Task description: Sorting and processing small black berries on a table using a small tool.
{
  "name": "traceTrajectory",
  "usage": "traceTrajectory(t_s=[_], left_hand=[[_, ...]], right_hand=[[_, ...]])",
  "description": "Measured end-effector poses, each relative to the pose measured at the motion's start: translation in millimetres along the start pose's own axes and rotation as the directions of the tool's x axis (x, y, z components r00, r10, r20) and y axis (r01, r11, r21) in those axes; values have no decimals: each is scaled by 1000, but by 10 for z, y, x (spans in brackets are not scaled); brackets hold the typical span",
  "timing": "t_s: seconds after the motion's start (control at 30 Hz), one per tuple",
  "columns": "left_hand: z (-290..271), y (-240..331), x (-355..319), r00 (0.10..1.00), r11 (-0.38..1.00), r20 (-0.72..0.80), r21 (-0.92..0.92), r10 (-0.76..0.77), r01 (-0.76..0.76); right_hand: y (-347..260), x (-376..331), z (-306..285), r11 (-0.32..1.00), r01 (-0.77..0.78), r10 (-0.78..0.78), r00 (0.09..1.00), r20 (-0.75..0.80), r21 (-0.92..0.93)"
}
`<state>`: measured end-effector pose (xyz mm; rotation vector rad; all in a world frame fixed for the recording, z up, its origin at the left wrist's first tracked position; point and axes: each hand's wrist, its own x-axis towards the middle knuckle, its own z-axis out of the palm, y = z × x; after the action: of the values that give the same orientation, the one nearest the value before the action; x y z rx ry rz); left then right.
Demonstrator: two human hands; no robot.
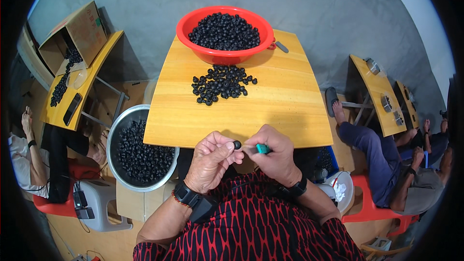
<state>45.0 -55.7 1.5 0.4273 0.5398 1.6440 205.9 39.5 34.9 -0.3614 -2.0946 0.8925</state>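
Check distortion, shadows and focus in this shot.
Head view: fisheye bows the edges of the table, corners go black; head view: soft shadow on the wall near the box; head view: left hand and right hand look fairly sharp, but the tip of the teal tool is too small to judge.

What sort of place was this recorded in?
Probably a small indoor workroom: small, round, black bead-like pieces are heaped in a red plastic basin and a silvery round metal bowl, and other people sit near separate yellow wooden tables.
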Motion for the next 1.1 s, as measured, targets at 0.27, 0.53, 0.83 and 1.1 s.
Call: traceTrajectory(t_s=[0.27, 0.53, 0.83, 1.1], left_hand=[[51, 11, -1, 1000, 1000, 26, -5, 1, -1], [-17, -4, 19, 988, 987, 100, -107, -113, 124], [-8, 17, 13, 988, 988, 132, -119, -80, 96], [-56, 38, 23, 998, 986, 25, -152, -64, 67]], right_hand=[[-25, 5, 15, 915, -331, 320, 944, 84, 232], [-3, 15, -54, 925, -288, 259, 955, 142, 246], [16, -12, -70, 848, -411, 357, 910, 211, 336], [41, 19, -99, 772, -519, 499, 853, 156, 368]])
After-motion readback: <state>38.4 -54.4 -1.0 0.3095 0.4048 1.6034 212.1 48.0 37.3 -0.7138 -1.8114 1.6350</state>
